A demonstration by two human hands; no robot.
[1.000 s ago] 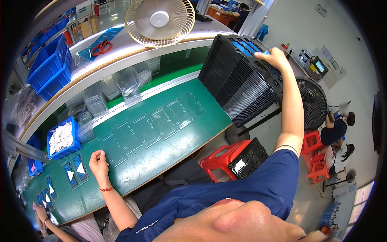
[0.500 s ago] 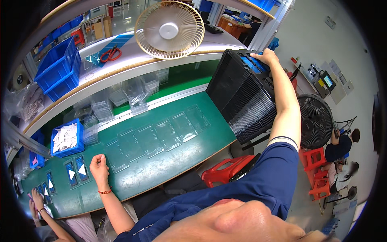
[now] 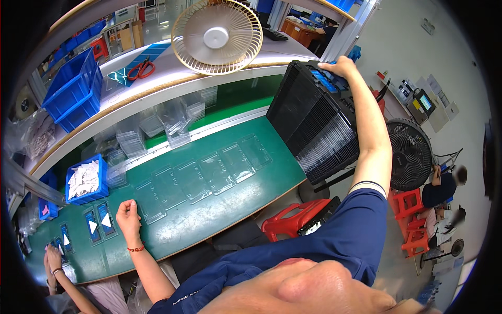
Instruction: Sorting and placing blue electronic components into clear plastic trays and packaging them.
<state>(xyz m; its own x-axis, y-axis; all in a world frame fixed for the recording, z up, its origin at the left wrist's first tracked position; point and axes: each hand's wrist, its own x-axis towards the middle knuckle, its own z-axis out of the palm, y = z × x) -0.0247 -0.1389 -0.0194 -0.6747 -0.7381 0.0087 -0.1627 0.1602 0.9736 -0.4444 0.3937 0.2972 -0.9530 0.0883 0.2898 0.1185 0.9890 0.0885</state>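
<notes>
My right hand (image 3: pixel 341 67) reaches to the top of a tall stack of black trays (image 3: pixel 319 120) at the back right. Its thumb and fingers are bent together by a bit of blue at the tray's edge; what they hold is hidden. Flat blue pieces (image 3: pixel 325 81) lie in the top tray beside it. My left hand (image 3: pixel 128 215) is loosely closed over the green table (image 3: pixel 225 209), with nothing visible in it. To its right lies a row of clear plastic trays (image 3: pixel 196 180). To its left, blue pieces with white triangles (image 3: pixel 106 220) lie in similar trays.
A blue bin of white packets (image 3: pixel 83 180) stands at the back left. The shelf holds a fan (image 3: pixel 217 36), red-handled cutters (image 3: pixel 141 69) and blue crates (image 3: pixel 76 94). A co-worker's hands (image 3: pixel 54 259) work at far left. A red stool (image 3: pixel 293 220) and black fan (image 3: pixel 408 157) stand right.
My right hand has shifted slightly up and left at the top of the tray stack. My left hand has stayed in place. The co-worker's hands have moved a little.
</notes>
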